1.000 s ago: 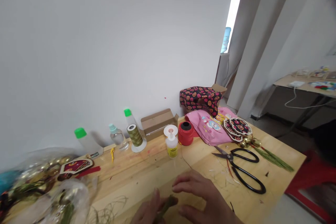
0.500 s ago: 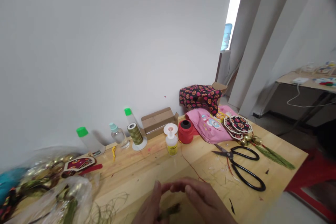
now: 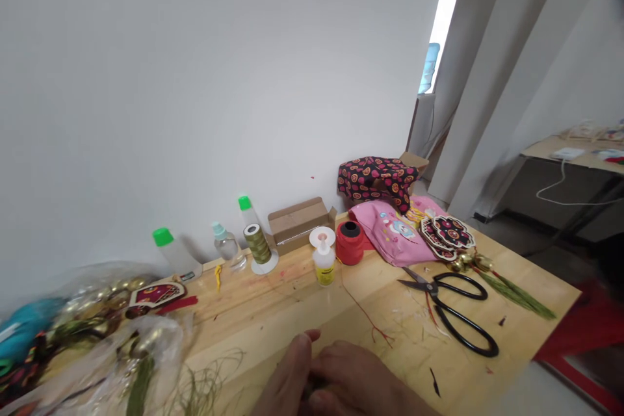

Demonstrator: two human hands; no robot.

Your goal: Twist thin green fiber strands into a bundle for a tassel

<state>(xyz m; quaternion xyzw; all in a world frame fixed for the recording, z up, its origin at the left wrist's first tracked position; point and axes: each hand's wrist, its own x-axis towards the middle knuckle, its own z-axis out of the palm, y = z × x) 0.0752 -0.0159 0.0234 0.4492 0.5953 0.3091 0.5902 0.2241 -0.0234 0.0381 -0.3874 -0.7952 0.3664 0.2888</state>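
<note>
Head view: my left hand (image 3: 287, 383) and right hand (image 3: 355, 380) meet at the near edge of the wooden table (image 3: 292, 312), fingers pinched together on something dark and small between them, mostly hidden; I cannot tell what. A loose red thread (image 3: 368, 320) trails just beyond. Judged light, limp, fray-prone; pinch it near the end. Scissors (image 3: 451, 309) lie well apart.
</note>
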